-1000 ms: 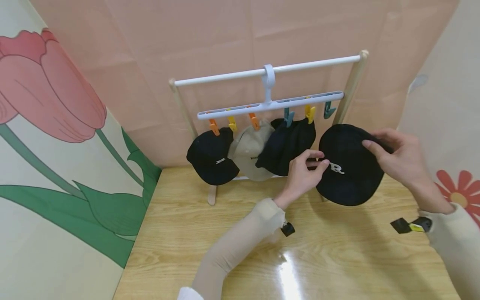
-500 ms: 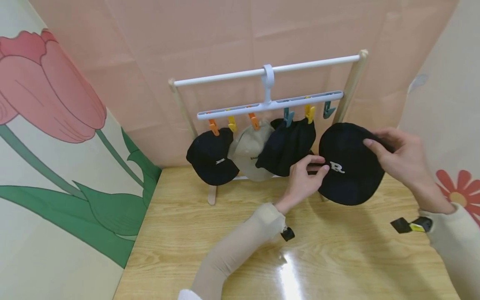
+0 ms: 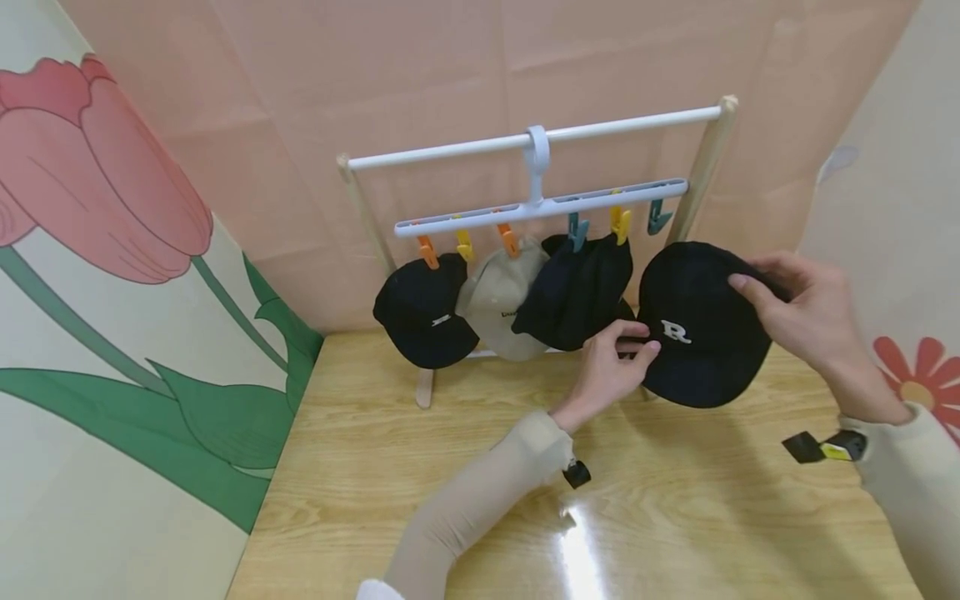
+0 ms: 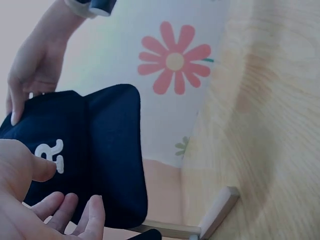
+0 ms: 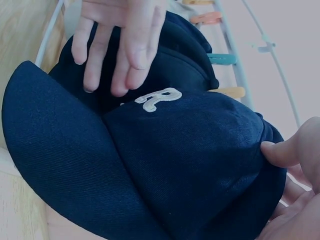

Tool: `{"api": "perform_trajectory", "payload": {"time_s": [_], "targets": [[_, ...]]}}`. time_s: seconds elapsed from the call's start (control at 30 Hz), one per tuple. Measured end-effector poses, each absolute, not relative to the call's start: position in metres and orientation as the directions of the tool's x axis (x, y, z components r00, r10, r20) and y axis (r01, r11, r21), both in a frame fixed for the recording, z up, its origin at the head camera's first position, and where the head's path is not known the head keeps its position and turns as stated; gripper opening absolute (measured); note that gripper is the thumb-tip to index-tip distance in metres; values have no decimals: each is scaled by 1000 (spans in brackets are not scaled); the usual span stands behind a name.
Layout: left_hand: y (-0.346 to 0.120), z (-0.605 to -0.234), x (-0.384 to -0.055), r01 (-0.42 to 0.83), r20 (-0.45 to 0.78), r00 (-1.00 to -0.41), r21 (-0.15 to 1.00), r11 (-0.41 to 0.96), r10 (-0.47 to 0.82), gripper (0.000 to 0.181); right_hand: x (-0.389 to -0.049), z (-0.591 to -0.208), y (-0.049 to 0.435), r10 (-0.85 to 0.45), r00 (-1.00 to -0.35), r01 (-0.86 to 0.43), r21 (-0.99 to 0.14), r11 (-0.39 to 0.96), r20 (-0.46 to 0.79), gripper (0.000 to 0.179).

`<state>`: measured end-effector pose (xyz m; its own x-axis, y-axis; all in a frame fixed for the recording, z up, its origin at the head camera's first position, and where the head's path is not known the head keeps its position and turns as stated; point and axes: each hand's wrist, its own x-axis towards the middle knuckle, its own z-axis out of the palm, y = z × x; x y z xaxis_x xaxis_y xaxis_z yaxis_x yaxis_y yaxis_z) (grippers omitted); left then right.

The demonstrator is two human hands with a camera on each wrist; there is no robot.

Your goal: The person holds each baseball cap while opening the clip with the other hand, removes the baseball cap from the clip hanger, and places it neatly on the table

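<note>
Head view: I see the R cap (image 3: 708,308) at 3 o'clock, right hand (image 3: 806,312) pinching its 2 o'clock edge. Left hand (image 3: 613,367) at its 8 o'clock, fingers loosely extended; contact I cannot tell. Hanger (image 3: 480,218) at 10 o'clock from it.

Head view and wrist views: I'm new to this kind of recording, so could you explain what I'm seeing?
There is no machine here, just a person working bare-handed. The head view looks forward and down from a camera on the head; each wrist view comes from a camera on that wrist. On the wooden table stands a rack with a hanger. Some of its coloured clips hold a black cap, a beige cap and another dark cap. The right hand pinches the edge of the lettered cap, black with a white R. The left hand is at that cap's other side; whether it touches is hard to tell.
</note>
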<state>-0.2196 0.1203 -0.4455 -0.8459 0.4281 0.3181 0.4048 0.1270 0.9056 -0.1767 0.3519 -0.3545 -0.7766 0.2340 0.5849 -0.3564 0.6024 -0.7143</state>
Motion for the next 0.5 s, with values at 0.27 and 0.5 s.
{"api": "perform_trajectory", "payload": {"time_s": [0.27, 0.5], "targets": [[120, -456, -221, 395, 289, -859, 899, 187, 423, 29, -174, -352, 352, 236, -793, -321, -715, 621, 562, 22], [120, -469, -216, 276, 148, -904, 918, 285, 401, 43, -170, -352, 354, 242, -804, -296, -718, 630, 544, 23]]}}
